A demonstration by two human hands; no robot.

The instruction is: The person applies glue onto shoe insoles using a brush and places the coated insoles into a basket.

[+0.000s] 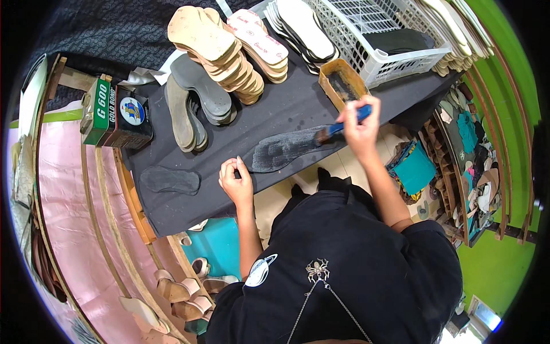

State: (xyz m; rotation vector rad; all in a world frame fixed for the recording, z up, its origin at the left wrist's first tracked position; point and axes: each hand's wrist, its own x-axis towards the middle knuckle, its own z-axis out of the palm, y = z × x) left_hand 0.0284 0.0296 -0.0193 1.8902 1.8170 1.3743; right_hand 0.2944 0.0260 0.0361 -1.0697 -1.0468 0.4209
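Observation:
My right hand point(361, 129) grips a paintbrush point(335, 131) with a blue handle. Its bristles touch the right-hand end of a dark shoe sole point(281, 150), which lies flat and looks streaked and wet over much of its surface. Beside that sole's left end, my left hand point(236, 182) rests on the dark cloth with fingers curled in; nothing shows in them. Just beyond the brush stands an open, stained rectangular container point(324, 77) with dark residue inside. Farther left, another dark sole piece point(170, 180) lies flat by itself.
Stacks of tan soles point(206, 37), grey soles point(200, 86) and white-topped soles point(303, 26) line the table's far side. A white plastic crate point(395, 69) stands at far right. At the left edge is a green-and-black tin point(117, 117). Shelves point(444, 178) stand to the right.

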